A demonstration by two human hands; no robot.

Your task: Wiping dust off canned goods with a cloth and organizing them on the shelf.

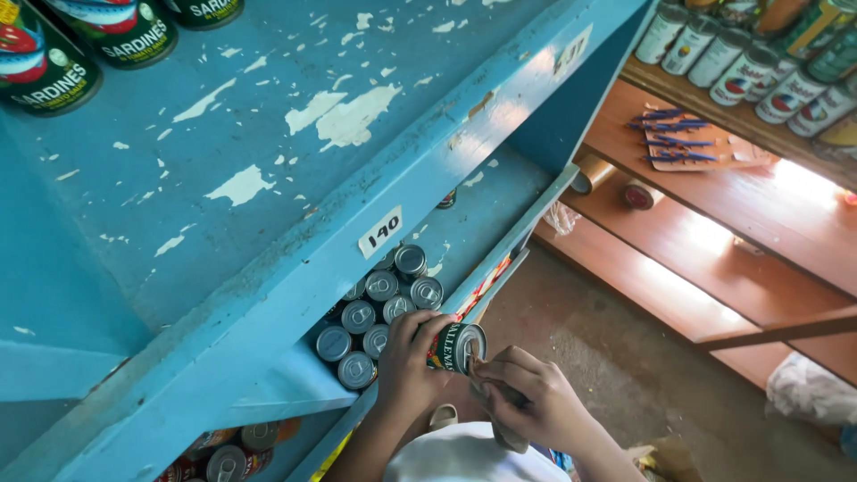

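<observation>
Below blue shelf (pixel 268 295), tin can (pixel 457 346) between left fingers (pixel 420 335), right fingers (pixel 500 370) touching

Both forearms are bare from the wrists up, with no sleeves, watch, rings or bands showing on the left hand (pixel 406 361) or the right hand (pixel 527 397). At six o'clock in the view sits a patch of white garment (pixel 469 455), plain and rounded, worn on the person's body. The fingernails look short and unpainted.
</observation>
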